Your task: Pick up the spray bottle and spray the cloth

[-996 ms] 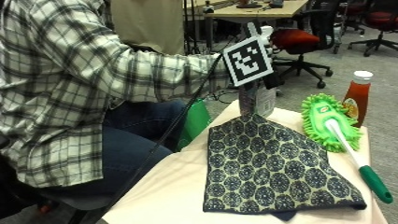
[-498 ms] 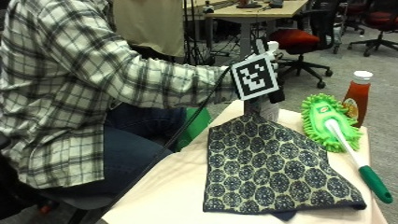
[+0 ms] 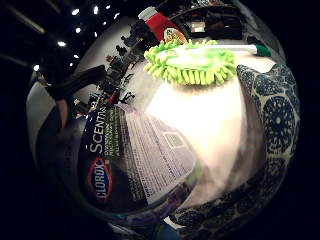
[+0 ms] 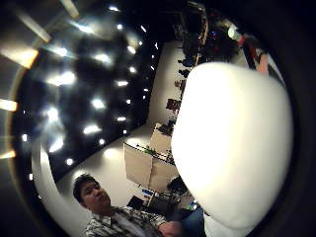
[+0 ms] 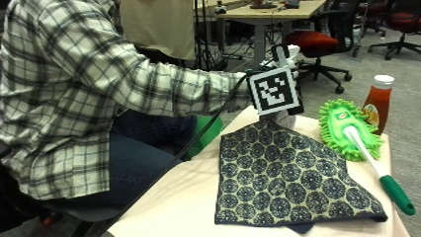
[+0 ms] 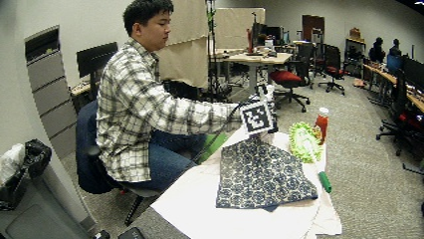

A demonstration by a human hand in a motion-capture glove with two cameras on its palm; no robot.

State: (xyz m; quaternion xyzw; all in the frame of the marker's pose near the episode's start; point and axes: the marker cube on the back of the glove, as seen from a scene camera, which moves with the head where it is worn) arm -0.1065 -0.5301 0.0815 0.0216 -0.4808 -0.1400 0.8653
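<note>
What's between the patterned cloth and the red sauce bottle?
The fluffy green duster lies between the patterned cloth and the red sauce bottle, seen in the outside view.

Navy cloth (image 5: 286, 180) with pale medallion print, lime-green duster (image 5: 347, 128), red sauce bottle (image 5: 377, 103), plaid sleeve (image 5: 151, 89)

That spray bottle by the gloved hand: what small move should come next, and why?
Probably lift the spray bottle and turn its nozzle toward the patterned cloth. The right hand is at the bottle at the table's far edge, its label close to the palm, and the cloth lies flat just in front. Whether the fingers have closed is hidden.
</note>
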